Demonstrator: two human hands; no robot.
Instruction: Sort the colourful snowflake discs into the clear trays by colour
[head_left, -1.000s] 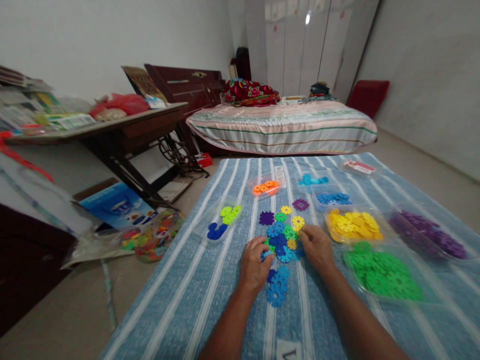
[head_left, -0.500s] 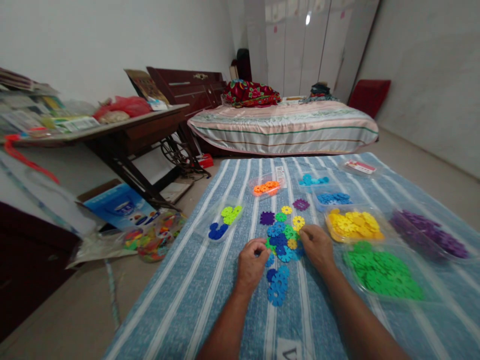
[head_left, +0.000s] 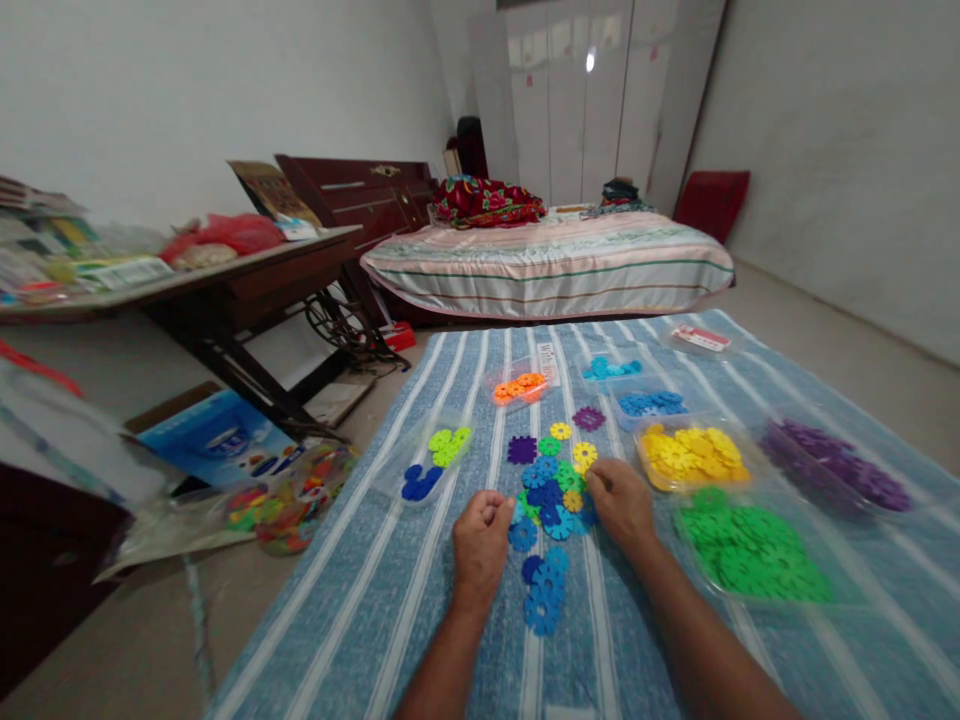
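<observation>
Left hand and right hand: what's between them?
In the head view, blue, green and yellow notched discs lie clustered between the left hand and right hand.

The only view comes from the wearer's head, facing forward and down over the striped tablecloth (head_left: 337, 620); left hand (head_left: 480, 550) and right hand (head_left: 622, 503) sit near, low centre, with bed (head_left: 547, 268) and wardrobe (head_left: 566, 130) farther off, straight ahead.

Pile (head_left: 545, 495): notched discs, blues, greens, yellows, flat, overlapping. Blue disc (head_left: 523, 534) at its near-left edge, flat. Blue cluster (head_left: 546, 592): overlapping discs, flat, just nearside of pile. Purple disc (head_left: 589, 418) beyond pile, apart. Violet piece (head_left: 522, 450): squarish, flat, just beside pile's far-left edge.
</observation>
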